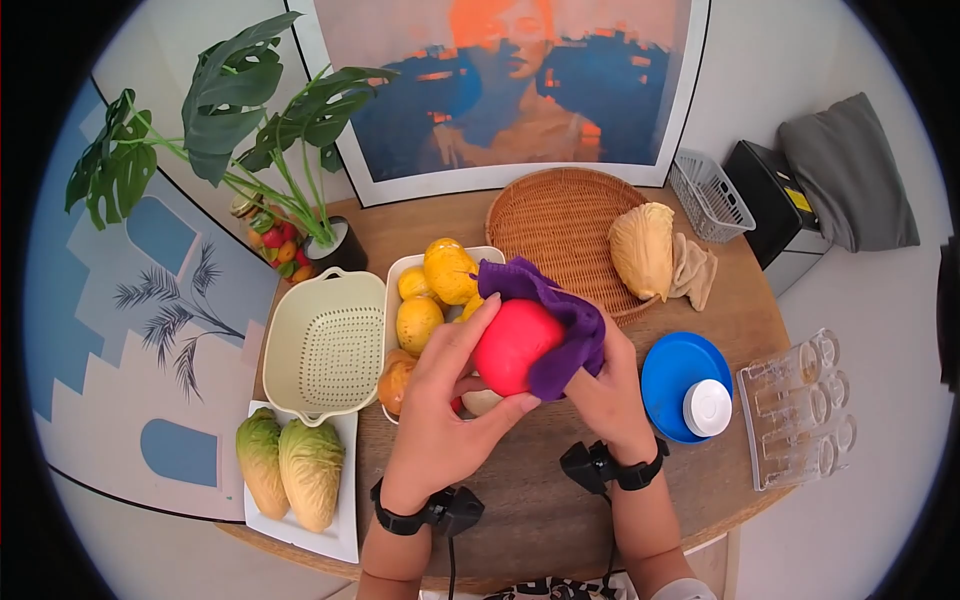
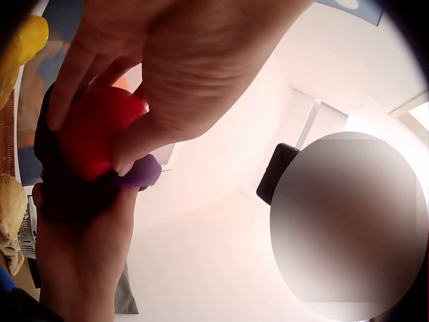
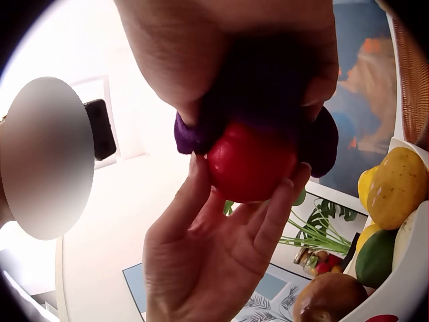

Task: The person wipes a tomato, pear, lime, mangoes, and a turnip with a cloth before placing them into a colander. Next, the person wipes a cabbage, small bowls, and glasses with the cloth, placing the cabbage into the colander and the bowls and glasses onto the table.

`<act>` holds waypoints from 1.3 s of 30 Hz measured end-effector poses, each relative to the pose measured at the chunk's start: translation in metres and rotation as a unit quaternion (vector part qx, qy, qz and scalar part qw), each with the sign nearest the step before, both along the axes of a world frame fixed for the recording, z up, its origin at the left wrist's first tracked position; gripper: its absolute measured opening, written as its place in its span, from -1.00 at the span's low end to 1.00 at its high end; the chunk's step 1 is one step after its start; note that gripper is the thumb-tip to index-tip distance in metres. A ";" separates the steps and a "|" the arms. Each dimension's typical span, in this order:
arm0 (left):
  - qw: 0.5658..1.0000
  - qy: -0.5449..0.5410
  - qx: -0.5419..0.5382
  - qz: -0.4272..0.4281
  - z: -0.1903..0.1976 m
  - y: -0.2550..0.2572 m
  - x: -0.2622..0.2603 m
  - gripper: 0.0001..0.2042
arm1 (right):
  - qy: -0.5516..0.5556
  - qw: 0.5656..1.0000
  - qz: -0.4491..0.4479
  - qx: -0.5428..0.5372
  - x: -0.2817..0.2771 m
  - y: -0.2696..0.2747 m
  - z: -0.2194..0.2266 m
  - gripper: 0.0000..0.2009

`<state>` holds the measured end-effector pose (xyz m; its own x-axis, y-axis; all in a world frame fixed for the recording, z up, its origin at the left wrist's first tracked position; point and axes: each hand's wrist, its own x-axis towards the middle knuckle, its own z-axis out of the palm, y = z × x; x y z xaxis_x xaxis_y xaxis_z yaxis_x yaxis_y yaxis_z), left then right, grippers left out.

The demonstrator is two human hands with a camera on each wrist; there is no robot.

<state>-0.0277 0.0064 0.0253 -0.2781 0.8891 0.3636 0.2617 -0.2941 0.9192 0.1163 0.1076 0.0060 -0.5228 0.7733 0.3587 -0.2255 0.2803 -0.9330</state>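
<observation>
Over the middle of the table, my left hand point(image 1: 440, 415) holds a smooth, round red fruit point(image 1: 513, 345) between fingertips and thumb. A purple cloth point(image 1: 582, 335) wraps the fruit's far and right sides, gripped by my right hand point(image 1: 615, 405) against its skin. In the right wrist view, the fruit's red underside point(image 3: 251, 171) shows between the cloth and the left fingertips. Behind the hands stands a white bin point(image 3: 402, 282) with several yellow fruits point(image 1: 450, 270), a brown round one point(image 1: 397, 382) and a green one point(image 3: 377, 258). Both hands hide part of it.
Left of the bin are a pale green colander point(image 1: 325, 345) and a white plate point(image 1: 345, 500) with two cabbages point(image 1: 310, 475). A wicker tray point(image 1: 550, 225) with another cabbage point(image 1: 642, 250) lies behind. On the right are a blue plate point(image 1: 665, 370), white cup point(image 1: 708, 408) and glass rack point(image 1: 755, 440).
</observation>
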 end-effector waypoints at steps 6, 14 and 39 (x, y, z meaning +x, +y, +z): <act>0.995 0.085 -0.028 -0.032 0.009 -0.006 -0.001 -0.28 | 0.080 0.982 -0.014 -0.169 0.004 0.006 -0.011 -0.74; 0.981 -0.073 -0.073 -0.165 -0.004 -0.004 -0.009 -0.26 | 0.121 0.961 0.089 -0.231 0.012 0.013 -0.015 -0.71; 0.997 -0.043 -0.029 -0.053 -0.014 0.007 0.000 -0.20 | 0.048 0.992 -0.051 -0.104 -0.002 0.002 -0.010 -0.74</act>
<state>-0.0281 0.0136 0.0116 -0.2085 0.9341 0.2899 0.1515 -0.2620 0.9531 0.1141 0.1095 -0.0036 -0.4087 0.8832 0.2299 -0.2969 0.1096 -0.9486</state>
